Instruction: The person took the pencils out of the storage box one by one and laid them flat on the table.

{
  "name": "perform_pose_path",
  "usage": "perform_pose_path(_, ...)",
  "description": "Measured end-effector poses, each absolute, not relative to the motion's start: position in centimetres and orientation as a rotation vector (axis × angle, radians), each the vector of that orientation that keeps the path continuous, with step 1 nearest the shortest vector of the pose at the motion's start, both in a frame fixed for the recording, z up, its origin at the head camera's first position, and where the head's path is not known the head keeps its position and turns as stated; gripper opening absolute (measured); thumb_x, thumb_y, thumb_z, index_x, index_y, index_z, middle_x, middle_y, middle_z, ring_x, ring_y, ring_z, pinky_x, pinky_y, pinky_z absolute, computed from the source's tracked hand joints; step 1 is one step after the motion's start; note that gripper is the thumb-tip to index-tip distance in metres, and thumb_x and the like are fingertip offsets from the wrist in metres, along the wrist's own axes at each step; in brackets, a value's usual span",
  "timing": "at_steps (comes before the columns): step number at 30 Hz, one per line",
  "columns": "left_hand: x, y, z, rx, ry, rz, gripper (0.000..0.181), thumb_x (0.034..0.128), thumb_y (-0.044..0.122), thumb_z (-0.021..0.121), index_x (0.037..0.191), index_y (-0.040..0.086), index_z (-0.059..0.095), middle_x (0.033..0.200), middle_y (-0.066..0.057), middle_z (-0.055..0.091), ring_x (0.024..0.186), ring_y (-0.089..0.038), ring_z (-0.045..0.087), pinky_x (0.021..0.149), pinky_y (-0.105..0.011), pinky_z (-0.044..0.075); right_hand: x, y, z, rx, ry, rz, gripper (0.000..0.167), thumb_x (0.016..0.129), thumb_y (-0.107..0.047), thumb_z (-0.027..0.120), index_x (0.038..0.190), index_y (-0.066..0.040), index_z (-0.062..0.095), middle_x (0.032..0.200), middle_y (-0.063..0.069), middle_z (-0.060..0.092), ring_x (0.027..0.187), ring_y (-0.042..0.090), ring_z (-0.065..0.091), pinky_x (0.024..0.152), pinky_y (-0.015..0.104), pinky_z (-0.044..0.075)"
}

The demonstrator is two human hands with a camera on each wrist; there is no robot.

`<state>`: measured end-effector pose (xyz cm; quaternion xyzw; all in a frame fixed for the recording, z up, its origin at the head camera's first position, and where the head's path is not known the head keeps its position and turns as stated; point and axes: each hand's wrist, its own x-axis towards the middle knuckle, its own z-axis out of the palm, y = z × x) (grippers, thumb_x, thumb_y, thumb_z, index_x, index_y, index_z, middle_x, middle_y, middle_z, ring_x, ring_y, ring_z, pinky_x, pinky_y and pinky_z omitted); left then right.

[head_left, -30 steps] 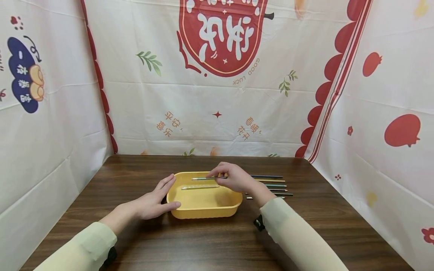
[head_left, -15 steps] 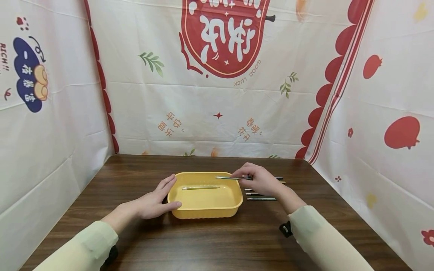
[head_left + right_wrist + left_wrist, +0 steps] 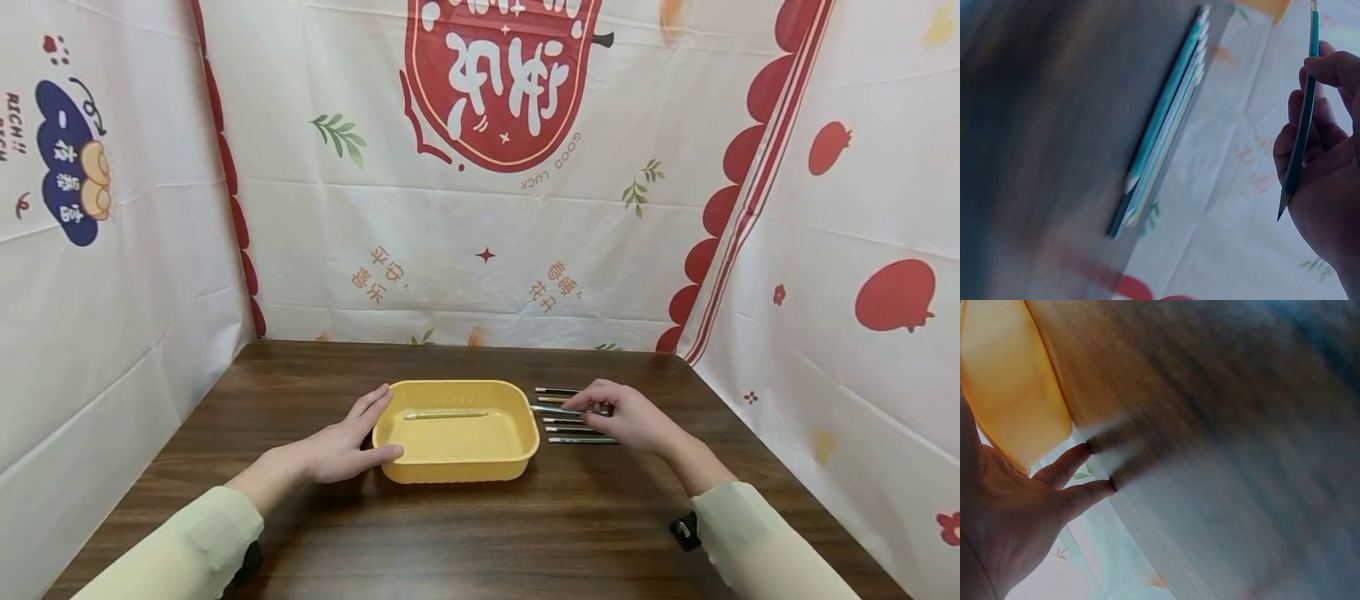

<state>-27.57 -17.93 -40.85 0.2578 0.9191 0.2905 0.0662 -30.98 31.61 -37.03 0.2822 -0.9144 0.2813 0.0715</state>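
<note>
A yellow plastic tray stands on the table, with one yellowish pencil lying inside it. At the tray's left end, my left hand rests against the rim with fingers spread. The left wrist view shows that hand fairly straight-fingered beside the tray. My right hand pinches a green pencil between thumb and fingers, its dark point towards the wrist. Below that hand, several other pencils lie side by side on the table, partly covered by it in the head view.
The dark wooden table is enclosed by printed white cloth at the back and both sides. In the right wrist view the pencil row lies roughly parallel, ends close together.
My right hand has moved right, carrying the green pencil from above the tray to over the pencil row. My left hand and the pencil in the tray have stayed in place.
</note>
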Motion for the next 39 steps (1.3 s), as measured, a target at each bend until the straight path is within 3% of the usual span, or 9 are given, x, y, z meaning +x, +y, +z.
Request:
perform_pose_path(8,-27.5,-17.8,-40.8,0.776,2.777,0.871,0.1,0.1077,0.061,0.061,0.178,0.011,0.011,0.186,-0.013,0.003,0.158,-0.048,0.041,0.125,-0.068,0.037,-31.3,35.0,-38.9,0.896,-2.846,0.904,0.026,0.098,-0.001,0.074,0.118,-0.014,0.084,0.113,0.005,0.078,0.089,0.003,0.055,0.076,0.025,0.049)
perform_pose_path(18,-27.6,-17.9,-40.9,0.774,2.776,0.873,0.1,0.1076,0.061,0.061,0.178,0.011,0.011,0.186,-0.014,0.003,0.161,-0.048,0.038,0.126,-0.068,0.036,-31.4,35.1,-40.1,0.94,-3.006,0.786,0.029,0.1,-0.004,0.072,0.116,-0.025,0.084,0.121,-0.003,0.076,0.1,0.004,0.061,0.084,0.026,0.051)
perform_pose_path(26,-27.5,-17.9,-40.9,0.774,2.775,0.873,0.1,0.1075,0.061,0.061,0.178,0.011,0.011,0.186,-0.014,0.002,0.161,-0.048,0.037,0.125,-0.069,0.036,-31.4,34.8,-40.4,1.027,-2.972,0.747,0.031,0.097,0.003,0.072,0.115,-0.019,0.083,0.102,-0.002,0.07,0.092,0.005,0.056,0.078,0.026,0.049)
perform_pose_path(32,-27.5,-17.8,-40.9,0.776,2.776,0.876,0.1,0.1077,0.061,0.061,0.178,0.011,0.011,0.186,-0.014,0.003,0.161,-0.047,0.038,0.125,-0.068,0.037,-31.5,34.4,-40.4,1.045,-2.97,0.678,0.035,0.093,0.008,0.072,0.112,-0.02,0.082,0.1,-0.003,0.07,0.091,0.016,0.06,0.078,0.028,0.049)
perform_pose_path(39,-27.5,-17.8,-40.7,0.775,2.779,0.873,0.1,0.1073,0.06,0.062,0.178,0.01,0.012,0.186,-0.014,0.004,0.158,-0.049,0.041,0.124,-0.069,0.038,-31.4,33.9,-40.3,1.032,-2.975,0.553,0.035,0.093,0.008,0.074,0.11,-0.022,0.081,0.1,-0.005,0.07,0.092,0.011,0.061,0.078,0.029,0.052)
